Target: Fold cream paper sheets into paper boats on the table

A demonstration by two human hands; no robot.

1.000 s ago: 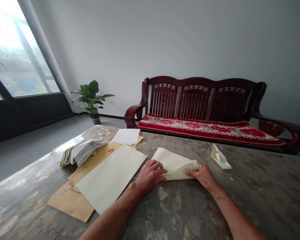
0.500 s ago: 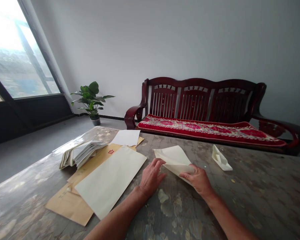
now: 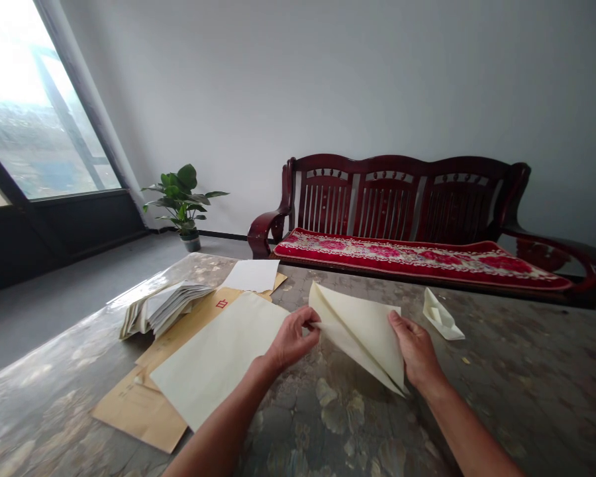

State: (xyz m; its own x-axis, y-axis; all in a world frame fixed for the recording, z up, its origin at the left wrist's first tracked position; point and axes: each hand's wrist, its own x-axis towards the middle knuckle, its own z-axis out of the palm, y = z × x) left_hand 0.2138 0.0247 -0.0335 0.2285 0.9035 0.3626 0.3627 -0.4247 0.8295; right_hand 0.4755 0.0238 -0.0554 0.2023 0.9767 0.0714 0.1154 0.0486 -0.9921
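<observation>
A cream sheet of paper with a diagonal fold is held between both hands, just above the table. My left hand pinches the corner of its lower flap. My right hand grips the sheet's right edge, thumb on top and fingers hidden behind. The two layers stand slightly apart along the fold. Right of my right hand sits a folded paper boat. Close to my left forearm, a flat cream sheet lies over brown envelopes.
A stack of folded papers and a white sheet lie on the left of the patterned table. Beyond it stand a wooden bench with a red floral cover and a potted plant.
The cream sheet has been lifted and turned, so its fold now slopes down to the right with the flap opened. My right hand has shifted to its right edge; my left hand now pinches the flap's corner.
</observation>
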